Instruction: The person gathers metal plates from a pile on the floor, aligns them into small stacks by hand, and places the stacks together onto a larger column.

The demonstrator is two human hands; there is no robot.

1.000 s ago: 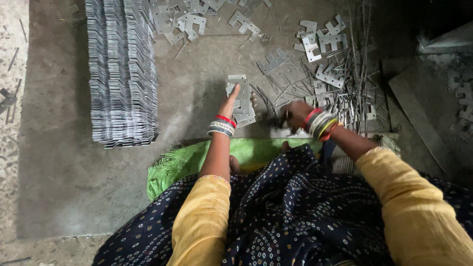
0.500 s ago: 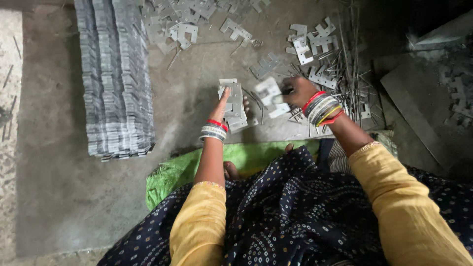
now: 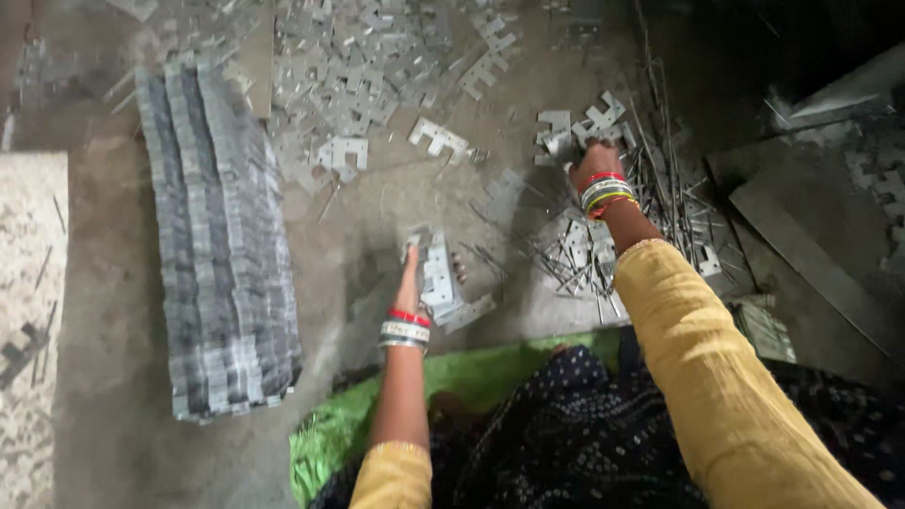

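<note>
Hands work apart on a concrete floor (image 3: 113,452): the left hand (image 3: 411,275) grips one small stack of stamped metal plates (image 3: 439,281) upright near the green cloth (image 3: 490,372), while the right hand (image 3: 586,162), arm outstretched, closes on loose plates (image 3: 566,132) farther out. One long stacked row (image 3: 219,245) lies left.

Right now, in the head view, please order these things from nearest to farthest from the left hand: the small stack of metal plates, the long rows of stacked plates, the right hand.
1. Small stack of metal plates: touching the left hand, on its right side.
2. Long rows of stacked plates: farther left on the floor.
3. Right hand: up and right, among loose plates; only slightly farther than the rows.
</note>
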